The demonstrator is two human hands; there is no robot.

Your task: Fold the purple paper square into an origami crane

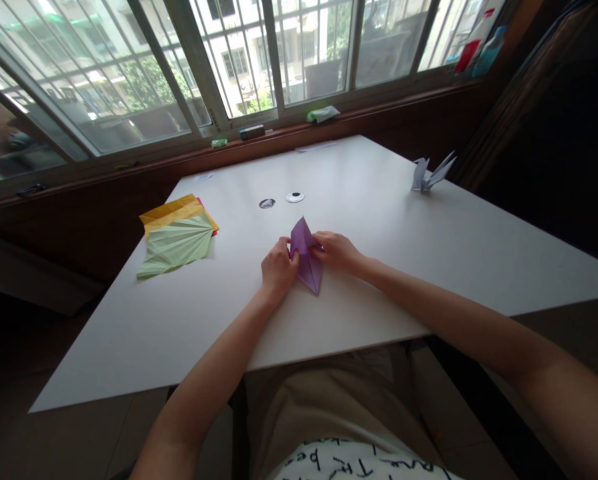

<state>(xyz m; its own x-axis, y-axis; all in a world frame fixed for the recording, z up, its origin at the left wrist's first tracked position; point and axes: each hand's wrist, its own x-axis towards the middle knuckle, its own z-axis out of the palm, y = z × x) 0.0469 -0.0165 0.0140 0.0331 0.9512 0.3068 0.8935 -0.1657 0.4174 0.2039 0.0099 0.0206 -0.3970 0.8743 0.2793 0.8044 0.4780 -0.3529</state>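
Note:
A purple sheet of origami paper (pixel 309 272), folded into a narrow diamond, is between my two hands over the white table. My left hand (pixel 279 265) pinches its left edge, thumb on the near face. From the other side, my right hand (pixel 336 252) grips the right edge near the middle, with the fingers bent round it. The diamond's upper point stands away from me and its lower point is toward me. Parts of the paper's sides are hidden by the fingers.
Creased green paper (pixel 179 245) overlaps yellow paper (pixel 171 212) at the left of the white table (pixel 379 300). Two round flat pieces, one an eye-like disc (pixel 295 197), lie beyond my hands. A grey folded paper figure (pixel 431 175) stands at the right. A barred window lines the back.

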